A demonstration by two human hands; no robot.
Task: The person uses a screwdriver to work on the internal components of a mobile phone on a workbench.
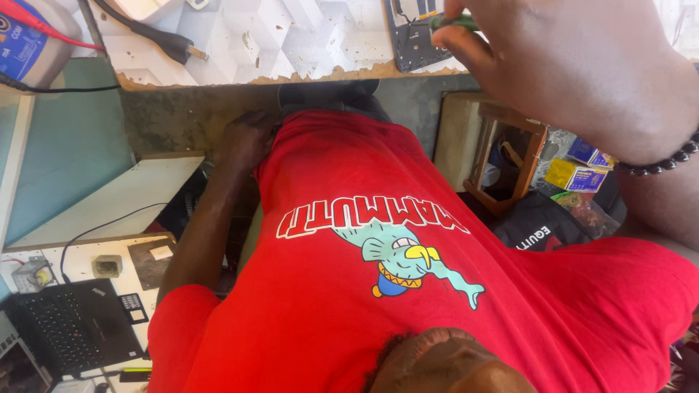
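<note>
My right hand (575, 65) reaches up to the white worktop (291, 36) at the top right, with a dark bead bracelet (666, 161) on its wrist. Its fingers are closed on a slim green-handled tool (453, 20). The tool's tip is out of sight. Just left of the fingers a dark opened device with a flat frame (411, 40) lies on the worktop. My left hand (247, 137) hangs low by the hem of my red printed shirt (378, 291), in shadow against my lap. Nothing shows in it, and its fingers are too dark to read.
A black plug and cable (175, 45) lie on the worktop, and a blue meter with a red lead (22, 36) sits at the top left. A black laptop (73, 327) is on a low shelf at the bottom left. At right are a wooden crate (510, 156), small boxes (575, 175) and a black bag (539, 225).
</note>
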